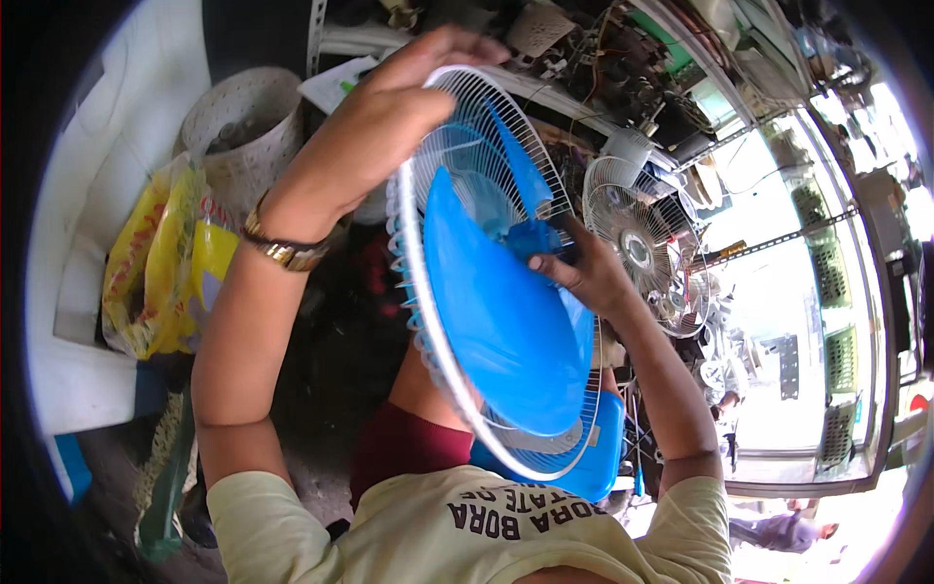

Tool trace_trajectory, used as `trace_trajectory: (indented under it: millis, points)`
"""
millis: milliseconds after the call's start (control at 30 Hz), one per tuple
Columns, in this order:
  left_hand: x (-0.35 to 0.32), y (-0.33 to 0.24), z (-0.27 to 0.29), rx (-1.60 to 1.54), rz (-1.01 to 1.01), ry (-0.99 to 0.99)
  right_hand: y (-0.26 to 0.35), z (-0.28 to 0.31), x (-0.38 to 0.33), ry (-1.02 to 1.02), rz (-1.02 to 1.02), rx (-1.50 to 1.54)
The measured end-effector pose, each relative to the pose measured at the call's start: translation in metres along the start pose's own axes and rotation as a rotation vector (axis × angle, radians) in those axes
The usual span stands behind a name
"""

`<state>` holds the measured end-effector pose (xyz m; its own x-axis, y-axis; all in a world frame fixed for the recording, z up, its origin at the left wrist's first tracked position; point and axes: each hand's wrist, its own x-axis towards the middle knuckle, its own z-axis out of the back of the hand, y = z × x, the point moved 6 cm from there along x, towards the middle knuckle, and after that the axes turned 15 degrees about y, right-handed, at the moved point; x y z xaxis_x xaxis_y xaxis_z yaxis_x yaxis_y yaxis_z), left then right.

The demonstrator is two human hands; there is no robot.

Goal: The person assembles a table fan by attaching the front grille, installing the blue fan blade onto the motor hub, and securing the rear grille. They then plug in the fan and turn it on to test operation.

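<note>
A fan with blue blades [491, 321] sits in a white wire guard [465, 109] on my lap, above its blue base [600, 457]. My left hand [389, 112], with a gold watch on the wrist, grips the guard's top rim. The fingers of my right hand [582, 274] are pinched at the blue hub in the middle of the blades. The hub itself is mostly hidden by those fingers.
A second white fan [634, 238] stands just beyond my right hand. At the left are a white perforated basket [243, 122] and a yellow plastic bag [156, 263]. Cluttered shelves of electronic parts [623, 68] run along the top, and barred windows [827, 292] at the right.
</note>
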<state>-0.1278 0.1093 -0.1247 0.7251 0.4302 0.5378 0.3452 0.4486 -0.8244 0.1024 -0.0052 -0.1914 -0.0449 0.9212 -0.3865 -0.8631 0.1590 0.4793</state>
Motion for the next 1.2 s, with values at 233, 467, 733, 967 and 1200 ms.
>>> trace_trajectory:
  millis: [233, 467, 733, 967, 1200]
  points:
    - [-0.012, -0.014, 0.007, -0.034, 0.122, 0.028, -0.136, 0.096, 0.017, -0.019, 0.133, 0.702]
    - [0.022, -0.048, -0.008, 0.584, 0.224, 0.170, -0.346, 0.140, -0.029, -0.426, -0.330, -0.153]
    - [0.045, -0.052, -0.052, 0.810, 0.303, 0.375, -0.393, 0.105, -0.056, -0.137, -0.587, -0.378]
    - [0.039, -0.031, -0.045, 0.646, 0.386, 0.308, -0.359, 0.082, -0.094, -0.047, -0.410, -0.313]
    - [0.037, -0.037, -0.050, 0.719, 0.431, 0.348, -0.370, 0.097, -0.092, -0.316, -0.396, -0.194]
